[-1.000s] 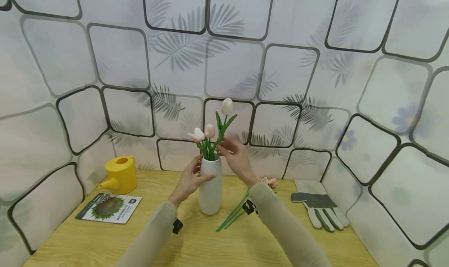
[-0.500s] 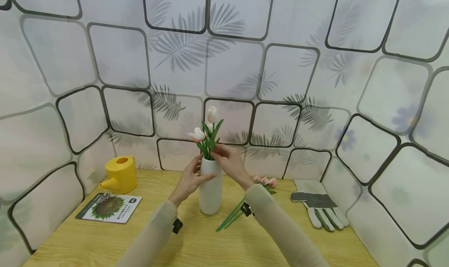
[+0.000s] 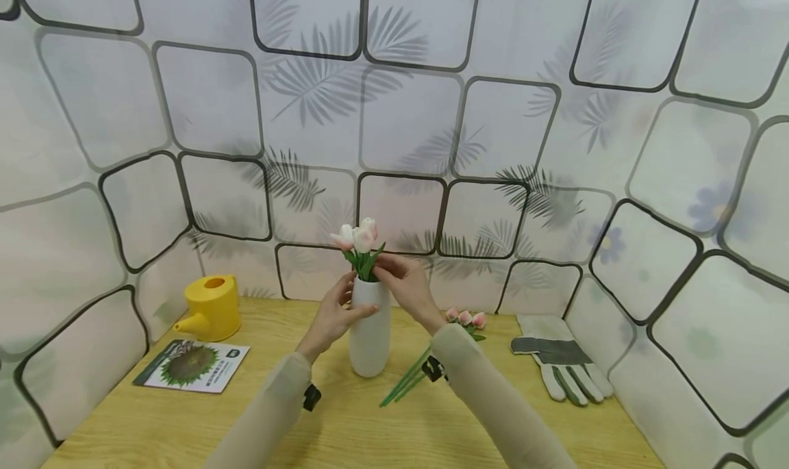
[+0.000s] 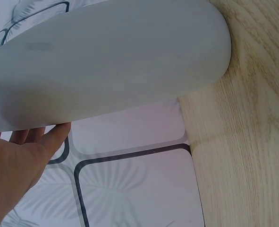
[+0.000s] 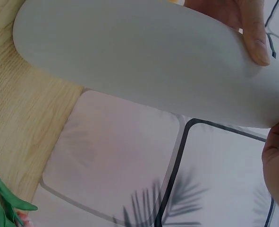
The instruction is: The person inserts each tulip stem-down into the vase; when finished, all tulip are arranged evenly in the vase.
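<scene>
A tall white vase (image 3: 370, 332) stands upright on the table, with several pale pink and white tulips (image 3: 364, 236) bunched in its mouth. My left hand (image 3: 333, 316) grips the vase's upper left side, thumb across the front; the left wrist view shows the fingers against the vase wall (image 4: 120, 61). At the rim's right side, my right hand (image 3: 407, 285) pinches at the green leaves and stem of one tulip; the leaves partly hide its fingertips. In the right wrist view my right hand (image 5: 278, 165) lies right at the vase's mouth end, and the left thumb presses the vase.
Several pink tulips (image 3: 465, 318) with long green stems lie on the table to the right, partly behind the right sleeve. Farther right is a pair of grey and white work gloves (image 3: 561, 359). A yellow watering can (image 3: 212, 308) and a sunflower seed packet (image 3: 192, 366) are at left.
The tallest tulip has moved left over the vase and sunk down among the other blooms. My right hand shifted left to the rim, then stayed there. The left hand keeps its grip.
</scene>
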`<move>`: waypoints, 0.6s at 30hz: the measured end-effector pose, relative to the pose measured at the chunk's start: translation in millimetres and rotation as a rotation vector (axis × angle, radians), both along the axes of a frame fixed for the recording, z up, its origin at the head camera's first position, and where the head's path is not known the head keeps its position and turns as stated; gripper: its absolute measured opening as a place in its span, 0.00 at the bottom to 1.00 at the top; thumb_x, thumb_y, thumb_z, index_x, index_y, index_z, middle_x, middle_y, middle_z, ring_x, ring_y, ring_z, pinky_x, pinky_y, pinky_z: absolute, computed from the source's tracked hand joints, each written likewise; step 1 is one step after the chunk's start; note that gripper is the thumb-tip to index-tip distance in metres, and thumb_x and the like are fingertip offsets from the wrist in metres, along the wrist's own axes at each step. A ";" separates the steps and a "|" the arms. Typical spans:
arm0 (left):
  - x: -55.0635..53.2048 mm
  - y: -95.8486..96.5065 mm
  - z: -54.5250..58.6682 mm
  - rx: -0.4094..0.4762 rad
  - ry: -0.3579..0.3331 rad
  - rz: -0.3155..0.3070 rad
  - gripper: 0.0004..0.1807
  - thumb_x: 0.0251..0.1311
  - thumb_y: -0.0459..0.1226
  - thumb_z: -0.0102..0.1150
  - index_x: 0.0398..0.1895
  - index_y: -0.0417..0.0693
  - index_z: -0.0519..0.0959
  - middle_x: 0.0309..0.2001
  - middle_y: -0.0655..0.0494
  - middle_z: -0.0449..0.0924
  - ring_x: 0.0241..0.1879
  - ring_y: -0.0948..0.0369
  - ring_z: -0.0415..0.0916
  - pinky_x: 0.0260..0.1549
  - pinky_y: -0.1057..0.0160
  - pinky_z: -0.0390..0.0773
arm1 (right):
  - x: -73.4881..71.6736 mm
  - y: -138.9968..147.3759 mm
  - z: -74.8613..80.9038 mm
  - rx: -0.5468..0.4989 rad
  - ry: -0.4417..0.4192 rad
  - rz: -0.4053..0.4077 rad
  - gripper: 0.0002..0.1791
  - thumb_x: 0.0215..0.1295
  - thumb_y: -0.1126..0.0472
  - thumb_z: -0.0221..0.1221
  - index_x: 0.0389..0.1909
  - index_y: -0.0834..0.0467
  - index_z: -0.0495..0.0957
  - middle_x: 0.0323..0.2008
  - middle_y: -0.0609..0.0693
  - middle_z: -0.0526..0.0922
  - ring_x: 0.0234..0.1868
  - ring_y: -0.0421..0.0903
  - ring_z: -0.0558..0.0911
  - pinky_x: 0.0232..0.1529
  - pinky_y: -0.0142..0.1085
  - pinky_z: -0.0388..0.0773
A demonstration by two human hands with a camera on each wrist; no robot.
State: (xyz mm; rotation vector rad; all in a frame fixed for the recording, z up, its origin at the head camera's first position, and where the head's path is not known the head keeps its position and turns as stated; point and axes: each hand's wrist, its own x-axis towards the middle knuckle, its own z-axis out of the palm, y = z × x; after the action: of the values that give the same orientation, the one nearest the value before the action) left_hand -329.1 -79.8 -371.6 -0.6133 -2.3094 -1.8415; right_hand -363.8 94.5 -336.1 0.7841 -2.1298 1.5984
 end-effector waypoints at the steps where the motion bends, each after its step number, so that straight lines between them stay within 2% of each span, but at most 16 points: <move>1: 0.4 0.1 0.7 -0.002 0.000 0.003 0.42 0.59 0.38 0.68 0.75 0.52 0.58 0.65 0.40 0.69 0.62 0.43 0.71 0.55 0.46 0.76 | -0.6 1.1 -0.2 -0.017 -0.012 0.011 0.15 0.66 0.65 0.62 0.53 0.60 0.82 0.48 0.57 0.86 0.49 0.50 0.85 0.52 0.38 0.81; 8: -0.2 1.8 0.1 -0.013 -0.012 0.023 0.43 0.59 0.37 0.68 0.76 0.49 0.57 0.65 0.39 0.69 0.63 0.42 0.70 0.55 0.44 0.75 | 0.2 14.0 -3.1 -0.107 -0.062 0.006 0.14 0.66 0.66 0.62 0.52 0.64 0.82 0.49 0.60 0.85 0.47 0.47 0.85 0.50 0.37 0.82; 13: -17.9 1.7 -16.2 -0.006 -0.015 0.040 0.45 0.58 0.39 0.69 0.76 0.51 0.56 0.66 0.39 0.68 0.63 0.42 0.70 0.56 0.42 0.74 | 0.3 24.4 -10.1 -0.115 -0.113 -0.016 0.15 0.66 0.65 0.62 0.52 0.66 0.81 0.49 0.63 0.84 0.43 0.40 0.84 0.47 0.36 0.82; 15: -25.1 1.2 -23.5 -0.002 -0.014 0.050 0.45 0.57 0.41 0.70 0.76 0.54 0.57 0.67 0.41 0.68 0.64 0.43 0.69 0.56 0.42 0.74 | 1.1 28.8 -14.3 -0.117 -0.148 -0.027 0.15 0.67 0.65 0.62 0.52 0.65 0.81 0.49 0.63 0.84 0.43 0.40 0.84 0.46 0.35 0.82; 18: -28.8 0.0 -27.4 0.000 -0.005 0.058 0.46 0.55 0.44 0.72 0.75 0.56 0.58 0.66 0.43 0.69 0.63 0.44 0.70 0.56 0.42 0.74 | 3.3 35.4 -20.2 -0.135 -0.193 -0.019 0.15 0.67 0.67 0.61 0.52 0.66 0.80 0.50 0.66 0.82 0.44 0.43 0.84 0.46 0.34 0.82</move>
State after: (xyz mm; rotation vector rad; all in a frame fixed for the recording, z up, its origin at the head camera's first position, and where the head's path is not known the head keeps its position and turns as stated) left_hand -357.8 -79.8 -398.9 -0.5369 -2.3043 -1.8200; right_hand -360.5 129.9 -356.3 0.5858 -2.1223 1.8515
